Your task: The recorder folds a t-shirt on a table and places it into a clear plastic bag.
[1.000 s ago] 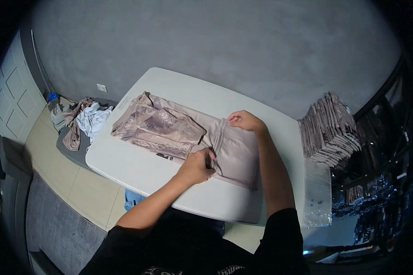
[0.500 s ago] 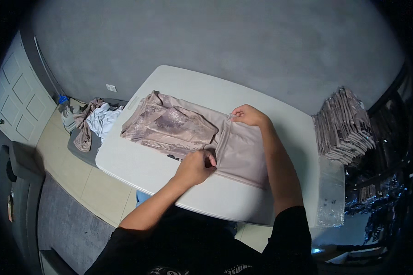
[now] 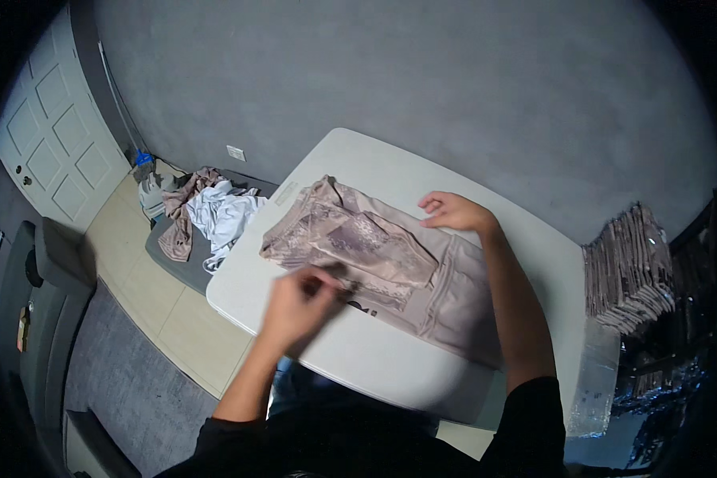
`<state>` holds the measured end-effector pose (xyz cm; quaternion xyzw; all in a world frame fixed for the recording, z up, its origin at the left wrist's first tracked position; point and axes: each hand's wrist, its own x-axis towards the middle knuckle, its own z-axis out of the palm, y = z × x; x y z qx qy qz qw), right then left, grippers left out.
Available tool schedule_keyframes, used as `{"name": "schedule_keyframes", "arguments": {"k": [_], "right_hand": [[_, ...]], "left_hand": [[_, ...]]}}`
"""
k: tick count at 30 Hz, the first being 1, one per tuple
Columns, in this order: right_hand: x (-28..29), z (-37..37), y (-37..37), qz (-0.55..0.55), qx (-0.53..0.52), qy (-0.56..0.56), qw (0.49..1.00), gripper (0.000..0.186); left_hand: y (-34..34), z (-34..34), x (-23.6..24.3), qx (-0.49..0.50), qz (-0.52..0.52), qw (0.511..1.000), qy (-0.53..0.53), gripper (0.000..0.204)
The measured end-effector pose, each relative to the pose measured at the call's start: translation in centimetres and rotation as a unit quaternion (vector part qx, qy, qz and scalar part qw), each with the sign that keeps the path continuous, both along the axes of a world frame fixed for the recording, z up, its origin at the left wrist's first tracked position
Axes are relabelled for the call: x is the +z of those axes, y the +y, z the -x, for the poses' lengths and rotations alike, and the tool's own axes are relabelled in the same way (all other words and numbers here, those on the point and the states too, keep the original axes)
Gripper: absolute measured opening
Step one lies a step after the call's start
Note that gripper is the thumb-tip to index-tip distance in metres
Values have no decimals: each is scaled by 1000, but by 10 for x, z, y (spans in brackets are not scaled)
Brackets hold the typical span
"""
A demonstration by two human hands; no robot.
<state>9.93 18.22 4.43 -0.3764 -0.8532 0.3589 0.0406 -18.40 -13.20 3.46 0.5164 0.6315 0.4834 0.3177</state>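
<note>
A dusty-pink garment (image 3: 374, 239) with a mottled brown pattern on its upper part lies partly folded on the white table (image 3: 358, 382). Its plain lower part is turned over at the right, with a crosswise folded edge and some creases. My left hand (image 3: 291, 311), blurred by motion, is over the garment's near left edge with thumb and fingers apart; no cloth shows in it. At the far edge, my right hand (image 3: 458, 213) hovers over or lightly touches the plain fabric, fingers loosely bent and apart. My right forearm covers part of the garment's right end.
Stacked packaged garments (image 3: 629, 271) stand at the table's right end, beside clear plastic bags (image 3: 593, 378). Left of the table, loose clothes (image 3: 215, 215) are heaped on a grey cushioned seat (image 3: 175, 259). A grey wall (image 3: 422, 80) rises behind.
Both hands have let go of the folded edge. Relative to the garment, my left hand has moved left along its near side, my right hand left along the far edge. The view has shifted.
</note>
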Motion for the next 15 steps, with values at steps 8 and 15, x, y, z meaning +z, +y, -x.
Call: {"name": "schedule_keyframes", "arguments": {"k": [8,15], "right_hand": [[7,193,26,61,104,-30,992,81],[-2,236,33,152,152,-42,976,81]], "left_hand": [[11,88,-6,181,84,980,0,59],[59,45,-15,127,-22,990,50,45]]}}
